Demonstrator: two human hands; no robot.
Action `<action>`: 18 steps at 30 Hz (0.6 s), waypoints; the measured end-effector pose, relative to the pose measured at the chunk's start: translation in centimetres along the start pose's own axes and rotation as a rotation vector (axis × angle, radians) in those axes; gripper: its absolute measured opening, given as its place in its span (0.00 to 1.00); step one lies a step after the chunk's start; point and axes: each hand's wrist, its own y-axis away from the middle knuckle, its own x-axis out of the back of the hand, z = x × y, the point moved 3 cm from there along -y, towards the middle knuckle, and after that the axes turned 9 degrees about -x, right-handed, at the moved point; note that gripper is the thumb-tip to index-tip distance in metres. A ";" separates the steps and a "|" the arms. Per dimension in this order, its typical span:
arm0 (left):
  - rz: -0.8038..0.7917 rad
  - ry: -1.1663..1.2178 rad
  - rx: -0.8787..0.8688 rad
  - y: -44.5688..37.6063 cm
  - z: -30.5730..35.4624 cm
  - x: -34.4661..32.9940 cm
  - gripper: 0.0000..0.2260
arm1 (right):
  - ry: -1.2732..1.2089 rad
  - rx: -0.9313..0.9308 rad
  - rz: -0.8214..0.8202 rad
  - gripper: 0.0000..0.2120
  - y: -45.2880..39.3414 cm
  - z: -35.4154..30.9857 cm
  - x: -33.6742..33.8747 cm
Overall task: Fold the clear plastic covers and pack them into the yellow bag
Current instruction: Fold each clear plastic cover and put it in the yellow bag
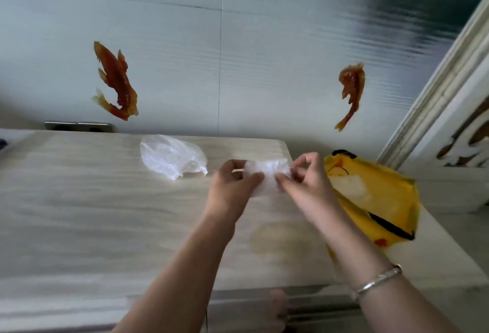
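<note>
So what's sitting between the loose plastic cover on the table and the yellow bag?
In the head view, both hands: the left hand and right hand hold a folded clear cover between the loose cover and the yellow bag.

Left hand [232, 187] and right hand [304, 182] pinch a folded clear cover [264, 174] above the table [92, 200]; a second cover [172, 156] lies crumpled nearby, the yellow bag [378, 200] at right.
</note>
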 end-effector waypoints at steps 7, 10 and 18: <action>-0.072 -0.015 -0.076 0.8 -0.1 -6.3 0.04 | 0.130 0.112 0.218 0.10 -1.1 1.2 7.0; -0.100 -0.036 -0.088 0.7 -0.6 -8.0 0.07 | 0.145 0.065 0.368 0.08 -2.5 2.2 10.3; -0.195 -0.114 -0.055 0.3 -1.5 -10.8 0.11 | 0.454 -0.233 0.230 0.06 -6.8 7.8 11.4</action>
